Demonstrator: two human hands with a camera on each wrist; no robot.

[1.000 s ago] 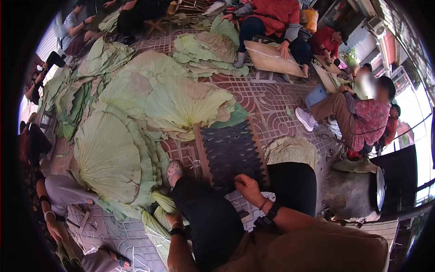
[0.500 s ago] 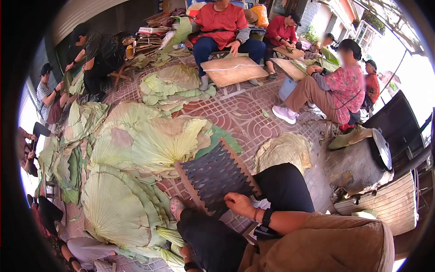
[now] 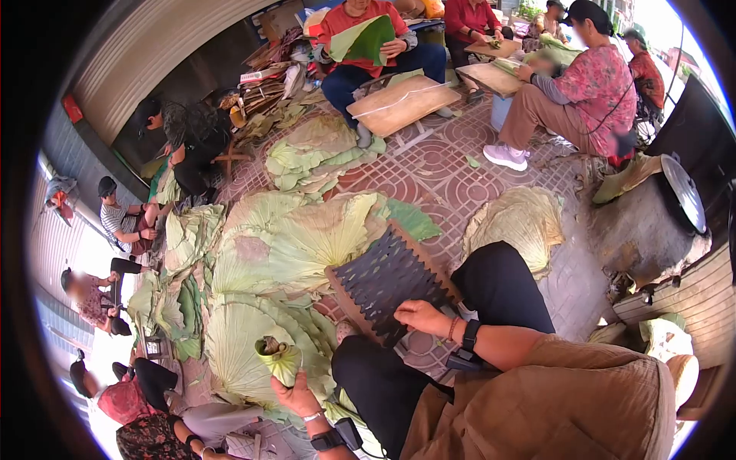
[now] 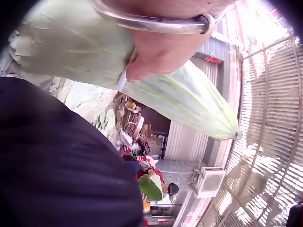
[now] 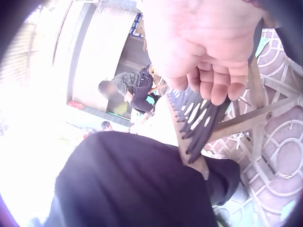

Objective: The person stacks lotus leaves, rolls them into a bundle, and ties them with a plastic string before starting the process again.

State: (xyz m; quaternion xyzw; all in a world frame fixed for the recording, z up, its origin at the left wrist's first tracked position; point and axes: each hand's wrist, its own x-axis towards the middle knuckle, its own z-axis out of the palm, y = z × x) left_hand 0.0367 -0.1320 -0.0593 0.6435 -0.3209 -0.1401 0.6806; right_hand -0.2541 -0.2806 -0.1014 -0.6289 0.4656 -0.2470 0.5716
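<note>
My left hand (image 3: pixel 299 397) grips a bundle of pale green leaves (image 3: pixel 282 363), its open, ruffled end facing up in the head view. In the left wrist view the hand (image 4: pixel 161 52) curls round the long bundle (image 4: pixel 189 101) beside a thin white band, and the bundle tapers to a narrow tip. My right hand (image 3: pixel 422 315) hangs over the near corner of a dark woven stool seat (image 3: pixel 395 280) with a wooden frame. The right wrist view has its fingers (image 5: pixel 220 90) loosely bent with nothing in them; whether they touch the webbing (image 5: pixel 194 113) I cannot tell.
Large flat leaves (image 3: pixel 261 345) lie piled left of the stool, with another stack (image 3: pixel 515 222) to its right. A wooden board on a stand (image 3: pixel 402 107) is ahead. Several people sit around. A large pot (image 3: pixel 682 192) stands on a stove at the right.
My left hand has risen from low beside my leg, lifting the leaf bundle. The right hand stays over the stool. The head view has shifted, and the person in red opposite now holds a green leaf.
</note>
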